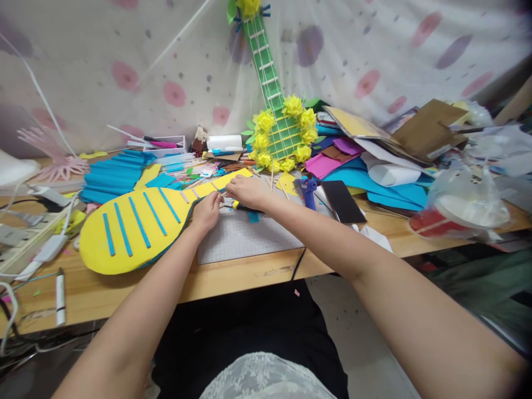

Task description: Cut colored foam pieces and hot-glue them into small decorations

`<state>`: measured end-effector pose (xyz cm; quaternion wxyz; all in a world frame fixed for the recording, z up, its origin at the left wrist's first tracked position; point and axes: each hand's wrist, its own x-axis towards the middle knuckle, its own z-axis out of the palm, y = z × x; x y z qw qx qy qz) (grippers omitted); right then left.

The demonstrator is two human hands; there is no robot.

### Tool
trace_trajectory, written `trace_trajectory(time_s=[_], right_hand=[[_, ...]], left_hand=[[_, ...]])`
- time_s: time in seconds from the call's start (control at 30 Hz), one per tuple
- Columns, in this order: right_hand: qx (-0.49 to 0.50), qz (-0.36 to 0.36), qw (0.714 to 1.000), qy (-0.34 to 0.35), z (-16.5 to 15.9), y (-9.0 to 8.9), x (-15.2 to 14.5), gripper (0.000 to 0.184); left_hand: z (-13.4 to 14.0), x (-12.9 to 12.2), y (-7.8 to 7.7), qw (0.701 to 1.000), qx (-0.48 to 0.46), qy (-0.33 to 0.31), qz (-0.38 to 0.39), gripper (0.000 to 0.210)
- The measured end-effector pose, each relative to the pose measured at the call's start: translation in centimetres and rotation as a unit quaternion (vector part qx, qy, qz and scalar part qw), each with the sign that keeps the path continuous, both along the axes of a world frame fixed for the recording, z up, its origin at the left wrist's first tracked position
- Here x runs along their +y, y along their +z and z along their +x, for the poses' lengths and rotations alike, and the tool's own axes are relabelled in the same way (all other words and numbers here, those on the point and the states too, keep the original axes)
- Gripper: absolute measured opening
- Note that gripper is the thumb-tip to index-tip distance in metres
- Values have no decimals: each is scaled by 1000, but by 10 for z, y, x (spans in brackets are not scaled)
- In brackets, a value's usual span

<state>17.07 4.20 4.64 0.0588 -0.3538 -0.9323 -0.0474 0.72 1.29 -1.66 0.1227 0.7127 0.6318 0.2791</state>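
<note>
A yellow cardboard lute-shaped instrument [124, 238] lies slantwise on the table, its round body at the left and its neck pointing right. Blue strips cross the body, and smaller pink and blue strips cross the neck. My left hand [206, 211] is closed at the neck's near edge, fingertips pinched together there. Right beside it, my right hand [246, 192] has its fingers bent over the neck and closed on it. Whether a small strip is between the fingertips cannot be seen. Under my right wrist lies a yellow-and-black tool [238, 205], partly hidden.
A grey cutting mat [249, 238] lies below my hands. Behind stands a green paper guitar [266, 72] with yellow flowers. A blue glue gun [308, 193], a black phone [343, 201], a bagged red tub [440, 221], a marker [60, 296] and a power strip [29, 244] surround the work.
</note>
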Motion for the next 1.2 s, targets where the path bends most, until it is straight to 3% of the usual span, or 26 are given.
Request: trace_trajectory(time_s=[0.1,0.23,0.37,0.7,0.9,1.0,1.2], right_hand=[[-1,-27,1000,-12,-2,-5,7,36],[30,-55,998,-23,0,-9,15,33],[63,-96,993,-31,-1,-7,17,32],[79,-119,982,-120,-9,-11,22,35],[75,-119,985,-97,-10,-8,29,31],[68,-119,986,-99,-8,-5,32,31],[72,-123,981,-134,-9,-13,35,32]], left_hand=[[-3,0,9,999,41,-25,-19,31],[-6,4,19,993,108,7,-44,35],[-4,11,27,992,117,17,-50,45],[6,21,42,985,152,37,-67,37],[-1,35,36,988,140,-52,-48,33],[-2,44,31,990,127,-56,-37,32],[0,50,29,980,186,-46,-60,38]])
